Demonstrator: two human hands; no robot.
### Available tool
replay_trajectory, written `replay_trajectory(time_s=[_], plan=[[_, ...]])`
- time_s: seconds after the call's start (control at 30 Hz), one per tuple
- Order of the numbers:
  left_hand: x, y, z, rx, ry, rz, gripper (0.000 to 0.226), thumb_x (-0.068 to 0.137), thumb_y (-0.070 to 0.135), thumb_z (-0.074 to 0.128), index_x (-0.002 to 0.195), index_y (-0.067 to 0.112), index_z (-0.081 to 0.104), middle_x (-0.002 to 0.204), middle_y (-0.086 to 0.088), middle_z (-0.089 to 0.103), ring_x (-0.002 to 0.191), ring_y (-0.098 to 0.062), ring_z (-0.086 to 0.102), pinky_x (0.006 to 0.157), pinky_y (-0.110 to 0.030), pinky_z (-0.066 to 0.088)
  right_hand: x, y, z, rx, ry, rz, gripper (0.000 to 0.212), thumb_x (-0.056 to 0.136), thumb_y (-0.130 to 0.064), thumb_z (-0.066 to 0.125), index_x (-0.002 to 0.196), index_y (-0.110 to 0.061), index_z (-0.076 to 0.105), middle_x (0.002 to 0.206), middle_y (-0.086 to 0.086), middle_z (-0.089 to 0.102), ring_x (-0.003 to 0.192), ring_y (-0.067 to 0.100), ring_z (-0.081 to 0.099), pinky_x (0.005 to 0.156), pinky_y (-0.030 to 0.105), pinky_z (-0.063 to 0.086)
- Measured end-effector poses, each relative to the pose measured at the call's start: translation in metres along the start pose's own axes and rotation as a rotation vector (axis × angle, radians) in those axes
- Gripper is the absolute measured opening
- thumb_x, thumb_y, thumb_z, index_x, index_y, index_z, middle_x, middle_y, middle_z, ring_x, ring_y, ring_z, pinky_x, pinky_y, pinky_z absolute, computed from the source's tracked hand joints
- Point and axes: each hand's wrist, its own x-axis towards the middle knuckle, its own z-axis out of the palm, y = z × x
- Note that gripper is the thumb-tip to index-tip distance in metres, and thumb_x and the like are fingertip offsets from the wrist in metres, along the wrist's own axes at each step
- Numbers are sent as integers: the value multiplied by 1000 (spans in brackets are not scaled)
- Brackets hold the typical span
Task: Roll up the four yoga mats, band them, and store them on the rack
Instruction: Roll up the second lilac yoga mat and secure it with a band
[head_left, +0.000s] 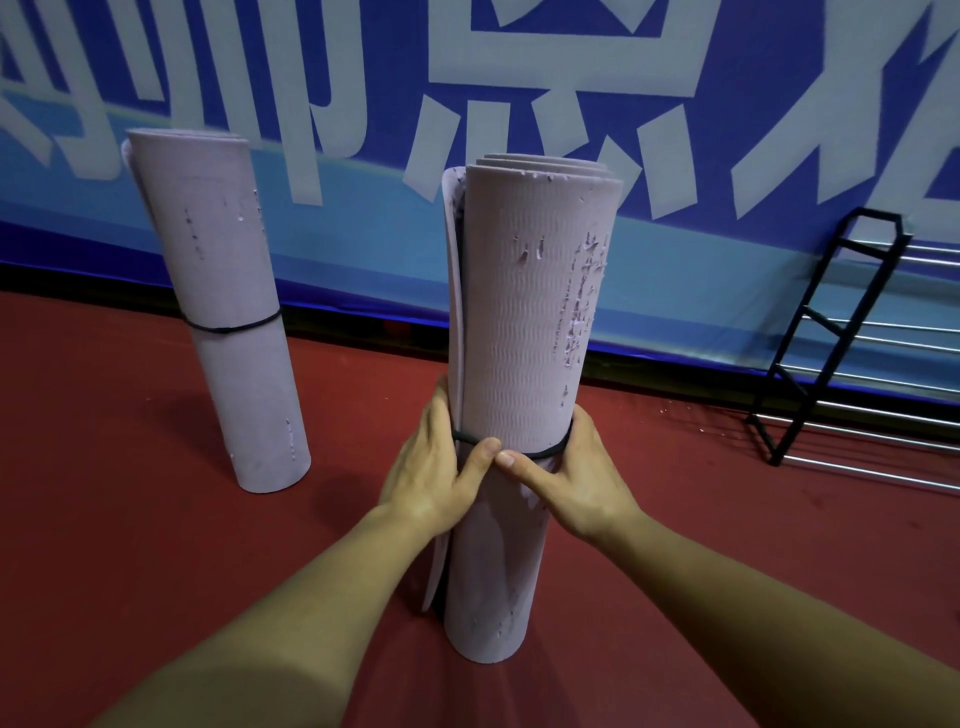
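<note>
Lilac rolled mat (524, 312) upright, left hand (431, 483), right hand (571, 483) clasping it at band (546, 453)

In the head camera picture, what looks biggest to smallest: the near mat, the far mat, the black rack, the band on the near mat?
1. near mat, helped by nearness.
2. far mat and black rack look alike; the rack runs off the edge, so unranked.
3. band on the near mat, smallest.
</note>
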Motion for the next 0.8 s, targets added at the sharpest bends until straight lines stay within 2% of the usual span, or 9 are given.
replay_trajectory(time_s=[0.13,0.23,0.37,0.5,0.67,0.8], plan=[[-1,-1,0,-17,-3,6,101,86,74,34,160,23,-11,168,-5,14,148,-29,32,115,-44,37,0,-1,0,9,-13,-4,96,66,-83,74,138,-38,31,117,4,65,86,10,71,76,43,62],[-5,0,-1,-88,-38,-3,103,81,78,31,159,25,-12,169,-1,8,150,-25,29,116,-44,36,-3,-3,0,-23,-17,-23,98,64,-90,67,140,-42,28,130,-15,52,100,-9,61,81,29,57],[-3,1,-3,-69,-55,-21,105,80,79,30,160,25,-12,168,1,10,147,-28,33,112,-50,40,-2,-3,0,2,-52,-23,94,69,-84,67,142,-44,24,136,-15,49,104,-16,57,83,23,54],[-2,3,-5,-58,-68,-41,107,78,81,29,160,25,-10,167,0,15,147,-29,34,111,-51,40,0,-2,0,26,-57,-37,90,74,-73,71,144,-43,23,140,-12,48,108,-18,54,87,18,51],[2,4,-7,-76,-69,-42,105,79,79,33,161,26,-6,166,0,18,148,-27,33,113,-51,40,2,-4,1,52,-39,-42,90,74,-73,71,144,-42,24,141,-10,46,112,-11,55,88,16,50],[2,4,-9,-118,-41,-20,103,81,77,37,161,26,-1,165,1,21,148,-22,33,113,-49,40,5,-6,1,46,-5,-92,89,74,-74,72,144,-40,28,141,-12,46,125,-4,49,93,17,48]])
